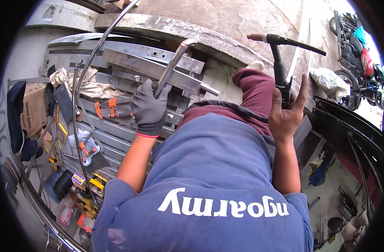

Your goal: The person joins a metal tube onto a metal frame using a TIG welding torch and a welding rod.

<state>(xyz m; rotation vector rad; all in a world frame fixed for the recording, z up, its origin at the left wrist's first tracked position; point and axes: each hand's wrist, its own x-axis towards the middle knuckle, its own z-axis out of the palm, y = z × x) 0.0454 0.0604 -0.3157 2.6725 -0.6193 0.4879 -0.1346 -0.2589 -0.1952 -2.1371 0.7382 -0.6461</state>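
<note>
My left hand [149, 107], in a grey glove with a red cuff edge, grips the lower end of a bent metal tube [171, 69]. The tube slants up and hooks over at its top. Beneath it lie a flat steel bar [154, 69] and a slatted metal bench [112, 140]. My bare right hand [287, 115] holds a TIG welding torch [279, 67] upright by its black handle. One finger stretches up beside the handle, and the thumb lies on its other side. The torch head points left, apart from the tube.
Orange clamps [112, 108], a beige cloth [80, 82] and a cardboard box [34, 109] are on the left. Long curved tubes [97, 48] cross that side. Small yellow boxes [98, 182] sit lower left. Motorcycles [356, 63] and a white sack [330, 84] are upper right.
</note>
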